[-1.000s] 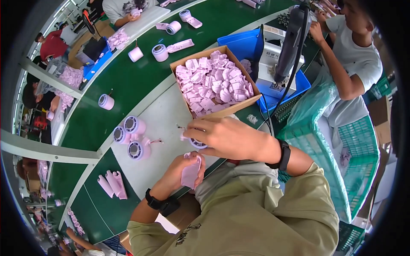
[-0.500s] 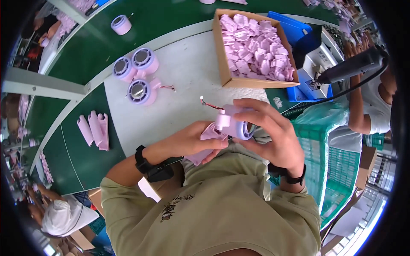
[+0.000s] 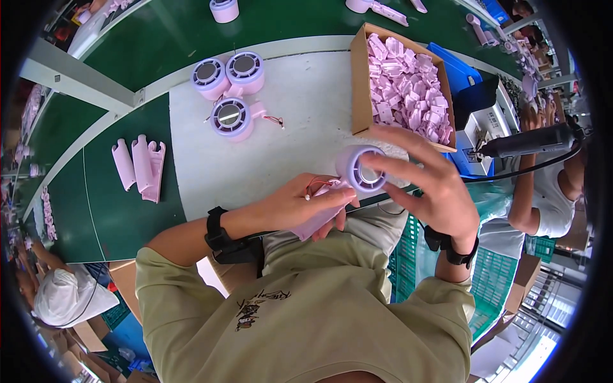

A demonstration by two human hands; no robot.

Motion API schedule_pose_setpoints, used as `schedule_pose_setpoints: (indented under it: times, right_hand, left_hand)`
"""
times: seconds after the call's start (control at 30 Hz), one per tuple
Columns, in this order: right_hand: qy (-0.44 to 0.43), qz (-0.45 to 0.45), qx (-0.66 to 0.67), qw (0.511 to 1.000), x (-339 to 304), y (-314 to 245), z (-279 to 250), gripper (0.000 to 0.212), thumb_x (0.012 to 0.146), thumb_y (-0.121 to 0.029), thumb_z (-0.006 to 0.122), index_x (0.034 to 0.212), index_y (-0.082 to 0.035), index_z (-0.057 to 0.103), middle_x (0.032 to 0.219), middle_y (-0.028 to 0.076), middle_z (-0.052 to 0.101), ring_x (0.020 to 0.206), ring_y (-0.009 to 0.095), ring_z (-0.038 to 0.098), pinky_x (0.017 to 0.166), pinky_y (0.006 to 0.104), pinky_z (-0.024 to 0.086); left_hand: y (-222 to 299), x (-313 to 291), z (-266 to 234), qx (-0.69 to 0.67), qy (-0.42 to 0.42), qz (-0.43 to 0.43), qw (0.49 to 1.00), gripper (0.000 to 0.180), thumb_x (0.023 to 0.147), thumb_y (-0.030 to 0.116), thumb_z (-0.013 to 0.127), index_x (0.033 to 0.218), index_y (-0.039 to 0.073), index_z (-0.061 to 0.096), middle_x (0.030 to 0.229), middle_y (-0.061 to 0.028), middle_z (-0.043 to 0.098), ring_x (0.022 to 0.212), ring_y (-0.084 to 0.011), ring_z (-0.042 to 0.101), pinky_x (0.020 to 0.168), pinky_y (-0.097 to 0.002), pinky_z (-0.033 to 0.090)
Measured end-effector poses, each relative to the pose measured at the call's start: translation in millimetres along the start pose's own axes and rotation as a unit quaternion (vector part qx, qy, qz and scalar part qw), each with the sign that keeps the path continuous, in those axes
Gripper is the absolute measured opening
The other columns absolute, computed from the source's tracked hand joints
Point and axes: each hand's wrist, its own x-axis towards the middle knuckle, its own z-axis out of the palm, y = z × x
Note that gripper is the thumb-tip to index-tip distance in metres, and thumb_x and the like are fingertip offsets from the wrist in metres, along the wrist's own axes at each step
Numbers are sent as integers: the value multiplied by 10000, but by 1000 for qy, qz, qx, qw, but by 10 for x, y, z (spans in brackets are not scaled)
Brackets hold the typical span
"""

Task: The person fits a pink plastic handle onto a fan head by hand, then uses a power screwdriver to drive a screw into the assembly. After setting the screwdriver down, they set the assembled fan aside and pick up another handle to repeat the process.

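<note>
Lilac fan head (image 3: 361,171): round, smooth plastic, grilled face, held over the near edge of the grey mat (image 3: 300,121), with thin red wires (image 3: 317,185) trailing left. Right hand (image 3: 429,185) cups it, fingers curled round the rim. Left hand (image 3: 300,205) grips a pale pink handle shell (image 3: 314,217) just beneath, thumb pressed on top. Far left on mat: three finished fan heads (image 3: 228,86). Far right: cardboard box (image 3: 359,83) of pink parts. Left, on green belt: three pink shells (image 3: 139,167).
</note>
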Motion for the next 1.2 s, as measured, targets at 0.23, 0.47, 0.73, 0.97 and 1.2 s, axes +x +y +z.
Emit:
schedule_pose_setpoints:
  times: [0.23,0.47,0.73,0.97,1.2]
  right_hand:
    - [40,151,-179,971,152,809,-360,327,772,45,676,1082,-56,677,1093,122,654,1009,288,628,879,363,503]
    - [-4,115,-182,976,122,878,-402,232,781,44,675,1001,-28,677,1041,119,669,949,268,651,826,338,518]
    - [211,138,-20,968,142,61,33,179,785,24,724,959,-5,697,940,113,683,828,215,674,779,305,529]
    - [174,3,-125,977,152,77,703,287,716,3,778,996,-28,722,1028,92,663,868,224,657,735,311,537]
    - [160,-25,-47,986,44,187,951,327,714,20,761,1033,-42,727,1129,125,653,990,290,655,831,366,548]
  left_hand:
    - [-226,98,-168,-266,-167,180,932,636,1012,530,389,1388,18,434,1014,-100,607,660,-91,533,569,-249,443]
    - [-136,141,-231,-243,-117,104,957,645,1040,487,299,1476,12,302,1119,-115,580,729,-135,549,681,-281,479]
    - [-109,82,-131,-147,29,149,977,464,1059,263,367,1439,-2,326,1309,-144,535,998,-203,630,908,-349,520]
    - [-305,175,-164,-56,65,215,973,340,1035,138,383,1337,-20,397,1274,-130,552,1053,-188,620,938,-352,516]
    - [-363,175,-197,-69,71,226,969,274,983,78,439,1241,-13,445,1084,-70,584,998,-130,599,858,-312,526]
